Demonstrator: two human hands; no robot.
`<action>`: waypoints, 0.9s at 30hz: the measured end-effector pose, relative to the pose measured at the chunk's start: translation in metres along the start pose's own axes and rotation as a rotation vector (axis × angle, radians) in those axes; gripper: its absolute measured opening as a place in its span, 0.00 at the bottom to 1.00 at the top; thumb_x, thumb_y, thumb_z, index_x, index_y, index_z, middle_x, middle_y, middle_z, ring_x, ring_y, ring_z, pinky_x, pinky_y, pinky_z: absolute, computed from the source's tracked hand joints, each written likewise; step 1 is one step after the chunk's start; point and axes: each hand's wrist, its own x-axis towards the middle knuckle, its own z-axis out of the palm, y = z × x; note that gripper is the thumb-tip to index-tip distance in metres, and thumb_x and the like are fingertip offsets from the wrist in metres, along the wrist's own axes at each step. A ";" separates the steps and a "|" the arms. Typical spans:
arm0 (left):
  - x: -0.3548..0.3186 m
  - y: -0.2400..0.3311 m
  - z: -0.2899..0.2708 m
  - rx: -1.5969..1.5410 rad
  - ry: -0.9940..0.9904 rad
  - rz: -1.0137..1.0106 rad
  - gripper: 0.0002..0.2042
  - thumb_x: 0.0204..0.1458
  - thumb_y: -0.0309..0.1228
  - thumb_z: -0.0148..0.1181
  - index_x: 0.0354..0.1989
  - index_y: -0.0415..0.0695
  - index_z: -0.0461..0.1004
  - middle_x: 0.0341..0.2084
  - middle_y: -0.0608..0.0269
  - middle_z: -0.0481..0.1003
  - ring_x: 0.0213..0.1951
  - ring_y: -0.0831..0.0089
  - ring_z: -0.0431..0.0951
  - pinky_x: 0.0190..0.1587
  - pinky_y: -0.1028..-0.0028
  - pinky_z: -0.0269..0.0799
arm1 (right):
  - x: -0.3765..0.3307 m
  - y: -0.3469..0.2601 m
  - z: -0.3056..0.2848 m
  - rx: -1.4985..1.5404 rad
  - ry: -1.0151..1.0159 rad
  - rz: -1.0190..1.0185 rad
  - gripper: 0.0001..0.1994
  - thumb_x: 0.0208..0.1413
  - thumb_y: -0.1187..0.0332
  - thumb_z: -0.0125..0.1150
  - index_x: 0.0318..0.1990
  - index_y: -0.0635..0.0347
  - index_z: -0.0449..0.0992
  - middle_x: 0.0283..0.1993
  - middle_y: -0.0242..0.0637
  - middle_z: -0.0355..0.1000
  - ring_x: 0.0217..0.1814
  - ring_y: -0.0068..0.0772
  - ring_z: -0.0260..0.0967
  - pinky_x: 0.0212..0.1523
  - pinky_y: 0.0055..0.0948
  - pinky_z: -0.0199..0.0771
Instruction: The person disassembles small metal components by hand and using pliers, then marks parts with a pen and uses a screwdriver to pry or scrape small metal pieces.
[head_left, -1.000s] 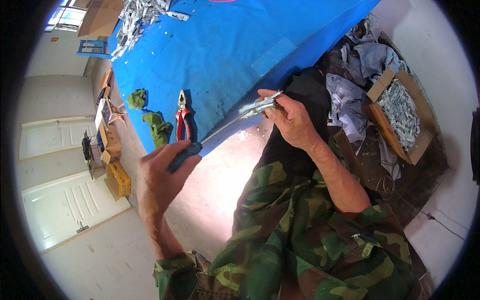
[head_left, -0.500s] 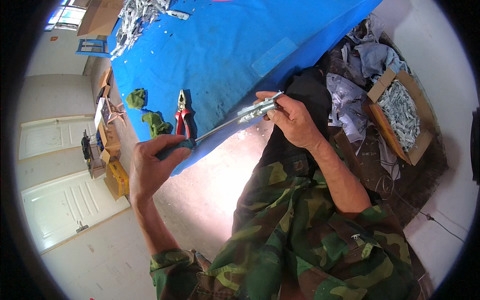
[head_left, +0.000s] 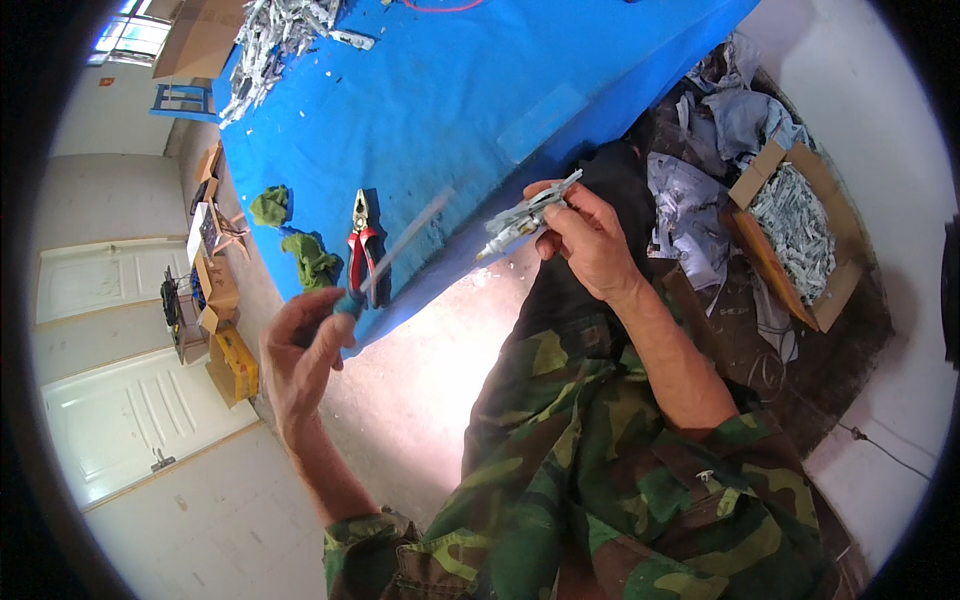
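Observation:
My left hand (head_left: 303,350) is closed around the teal handle of a screwdriver (head_left: 405,240). Its long shaft, blurred by motion, points up and to the right over the table edge. Between the thumb and fingers of my right hand (head_left: 590,235) is a small whitish-grey metal part (head_left: 520,218), narrow and elongated, with a pale stub at its lower left end. The screwdriver tip is apart from this part. Pliers (head_left: 362,240) with red and black handles lie on the blue-covered table (head_left: 420,90), just beyond my left hand.
Two crumpled green cloths (head_left: 312,258) lie left of the pliers. A heap of similar metal parts (head_left: 275,50) covers the table's far left. At right, an open cardboard box (head_left: 840,285) holds many more beside grey plastic bags (head_left: 690,205). Cardboard boxes (head_left: 222,290) stand along the left.
The screwdriver's tip has come away from the metal part and swung upward. My left hand has turned and dropped slightly, while my right hand has tilted the part.

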 end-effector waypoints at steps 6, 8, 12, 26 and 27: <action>0.045 -0.027 0.048 -0.049 0.129 0.037 0.18 0.63 0.35 0.67 0.54 0.34 0.79 0.35 0.60 0.82 0.31 0.83 0.77 0.27 0.83 0.65 | -0.015 -0.005 0.004 -0.182 -0.022 -0.077 0.14 0.67 0.70 0.58 0.57 0.65 0.78 0.41 0.30 0.77 0.34 0.14 0.69 0.35 0.19 0.73; 0.063 -0.033 0.066 0.049 0.176 0.128 0.17 0.64 0.32 0.65 0.56 0.35 0.78 0.37 0.59 0.82 0.36 0.78 0.79 0.34 0.76 0.72 | -0.022 -0.004 0.001 -0.232 -0.009 -0.113 0.14 0.67 0.71 0.58 0.56 0.66 0.78 0.41 0.29 0.77 0.34 0.13 0.68 0.36 0.19 0.72; 0.090 -0.029 0.101 0.387 0.299 0.329 0.18 0.63 0.28 0.63 0.61 0.42 0.77 0.43 0.54 0.82 0.45 0.63 0.83 0.49 0.64 0.78 | -0.044 -0.023 0.005 -0.337 0.021 -0.139 0.16 0.65 0.73 0.62 0.58 0.67 0.75 0.41 0.29 0.77 0.38 0.16 0.72 0.42 0.21 0.75; 0.038 0.033 0.153 0.123 -0.055 0.476 0.19 0.54 0.26 0.73 0.54 0.38 0.80 0.49 0.49 0.81 0.49 0.60 0.82 0.48 0.66 0.78 | -0.075 -0.050 -0.007 -0.572 0.151 -0.200 0.17 0.60 0.75 0.68 0.56 0.64 0.75 0.42 0.36 0.81 0.42 0.18 0.77 0.41 0.23 0.78; 0.032 0.039 0.161 0.129 -0.141 0.543 0.18 0.55 0.25 0.72 0.54 0.38 0.80 0.47 0.49 0.81 0.48 0.60 0.83 0.47 0.66 0.78 | -0.076 -0.053 -0.006 -0.569 0.138 -0.225 0.17 0.61 0.75 0.68 0.56 0.64 0.74 0.43 0.37 0.81 0.43 0.18 0.78 0.42 0.24 0.78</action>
